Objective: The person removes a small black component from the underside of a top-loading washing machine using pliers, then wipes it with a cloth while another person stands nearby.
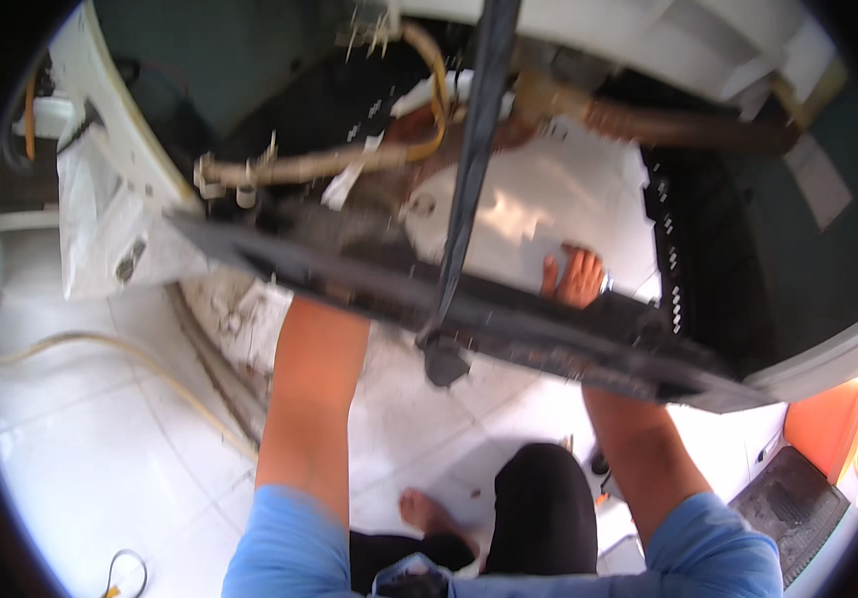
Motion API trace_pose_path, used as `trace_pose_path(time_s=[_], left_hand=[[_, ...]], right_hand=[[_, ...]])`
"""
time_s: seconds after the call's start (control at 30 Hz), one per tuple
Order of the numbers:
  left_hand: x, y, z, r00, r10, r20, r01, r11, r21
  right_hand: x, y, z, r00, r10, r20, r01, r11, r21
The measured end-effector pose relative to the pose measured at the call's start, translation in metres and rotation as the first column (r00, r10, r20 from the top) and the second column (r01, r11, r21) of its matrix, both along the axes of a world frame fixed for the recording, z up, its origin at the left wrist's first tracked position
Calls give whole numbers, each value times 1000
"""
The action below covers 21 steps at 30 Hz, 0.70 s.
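Note:
A long dark bar [509, 319] crosses in front of me, inside a big opened machine body with pale outer walls. Both my forearms pass beneath the bar. My right hand [578, 277] shows beyond it, fingers stretched out and apart, against a shiny pale panel [568, 189]; it holds nothing that I can see. My left forearm [317, 369] runs up to the bar at its left part, and the bar and blur hide the hand there. A dark upright strip [474, 149] rises from the bar's middle. A beige cable bundle with plugs [319, 164] hangs behind the left part.
A thick brown tube-like piece [688, 130] spans the upper right. A clear plastic bag [120, 219] hangs at the left wall. A pale hose [120, 341] lies on the tiled floor [80, 448]. At right are an orange object [828, 424] and a dark mat-like piece [793, 508].

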<state>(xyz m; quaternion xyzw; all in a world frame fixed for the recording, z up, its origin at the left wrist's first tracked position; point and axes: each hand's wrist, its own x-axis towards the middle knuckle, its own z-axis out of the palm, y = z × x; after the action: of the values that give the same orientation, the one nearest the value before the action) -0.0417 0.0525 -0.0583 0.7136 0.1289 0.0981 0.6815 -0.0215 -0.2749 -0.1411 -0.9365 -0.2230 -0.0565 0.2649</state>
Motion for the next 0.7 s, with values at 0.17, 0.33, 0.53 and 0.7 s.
trace_pose_path(time_s=[0.17, 0.33, 0.53, 0.7], left_hand=[[-18, -15, 7, 999, 40, -22, -41, 998, -42], [-32, -23, 12, 994, 99, -52, -102, 993, -55], [-29, -30, 21, 989, 124, -85, -130, 989, -68], [-16, -34, 21, 987, 117, -110, -129, 985, -111]], right_hand=[[21, -22, -74, 961, -10, 278, 30, 997, -66], [26, -30, -64, 991, 137, 15, -135, 988, -72], [7, 0, -16, 997, -30, 70, 26, 997, 68], [3, -3, -4, 1000, -8, 24, 7, 999, 53]])
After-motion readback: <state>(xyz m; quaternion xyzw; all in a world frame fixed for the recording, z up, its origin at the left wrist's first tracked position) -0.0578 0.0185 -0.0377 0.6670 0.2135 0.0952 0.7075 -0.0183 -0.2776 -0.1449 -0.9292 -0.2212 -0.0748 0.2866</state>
